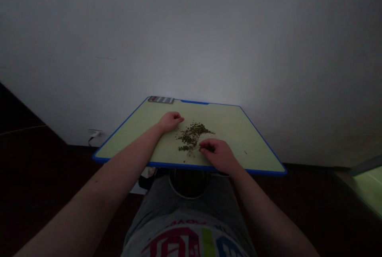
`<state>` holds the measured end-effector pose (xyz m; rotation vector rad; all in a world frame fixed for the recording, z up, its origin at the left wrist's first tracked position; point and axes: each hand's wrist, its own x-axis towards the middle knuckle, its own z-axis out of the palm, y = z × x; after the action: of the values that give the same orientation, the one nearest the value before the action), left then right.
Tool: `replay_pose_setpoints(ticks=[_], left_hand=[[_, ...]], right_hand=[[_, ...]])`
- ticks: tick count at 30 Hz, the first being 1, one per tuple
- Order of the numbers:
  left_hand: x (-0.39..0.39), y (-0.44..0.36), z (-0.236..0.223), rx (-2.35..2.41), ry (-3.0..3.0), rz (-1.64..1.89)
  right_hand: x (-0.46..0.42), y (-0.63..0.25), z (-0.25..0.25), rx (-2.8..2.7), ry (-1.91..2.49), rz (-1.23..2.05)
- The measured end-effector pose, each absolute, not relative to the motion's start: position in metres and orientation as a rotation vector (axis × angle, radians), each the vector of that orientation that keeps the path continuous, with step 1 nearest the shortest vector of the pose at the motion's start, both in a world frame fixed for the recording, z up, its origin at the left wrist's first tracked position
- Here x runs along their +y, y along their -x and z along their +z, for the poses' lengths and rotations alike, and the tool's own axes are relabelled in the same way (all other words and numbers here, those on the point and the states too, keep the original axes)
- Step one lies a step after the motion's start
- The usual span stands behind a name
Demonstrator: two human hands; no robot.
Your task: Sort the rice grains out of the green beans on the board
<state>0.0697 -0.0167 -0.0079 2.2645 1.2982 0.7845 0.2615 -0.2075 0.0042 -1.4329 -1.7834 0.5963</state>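
Note:
A loose pile of small dark greenish-brown grains [192, 133] lies spread over the pale yellow-green tabletop [143, 125]. Left of the pile, my left hand [170, 121] rests on the table, its fingers curled in and its thumb against them. At the pile's near right edge is my right hand [220, 154], with thumb and fingertips pinched together; whatever is between them is too small to make out. Just beyond these fingertips sits a pale whitish patch [206, 137], partly covered by the hand. Its kind is unclear in the dim light.
A blue rim [262, 172] runs round the table, which stands against a grey wall [191, 38]. A dark flat phone-like object [161, 99] lies at the far left corner. Below the near edge, a round metal-rimmed bowl or pot [189, 185] is at my lap.

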Motion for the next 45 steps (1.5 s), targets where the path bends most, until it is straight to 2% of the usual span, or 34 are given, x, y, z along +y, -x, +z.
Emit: replay_pose_setpoints(ticks=[10,25,33,45], left_hand=[[-0.016,-0.073,-0.007,1.296,-2.297,0.791],[-0.015,-0.071,-0.009,1.315,-2.264,0.799],[-0.017,-0.07,-0.007,1.303,-2.275,0.789],[-0.017,-0.072,-0.007,1.317,-2.263,0.794]], right_hand=[[-0.206,-0.232,0.017,-1.994,1.306,0.463],[-0.218,-0.257,0.011,-1.884,1.359,0.547],[-0.208,-0.276,0.004,-1.774,1.486,0.409],[-0.207,-0.259,0.006,-1.889,1.386,0.559]])
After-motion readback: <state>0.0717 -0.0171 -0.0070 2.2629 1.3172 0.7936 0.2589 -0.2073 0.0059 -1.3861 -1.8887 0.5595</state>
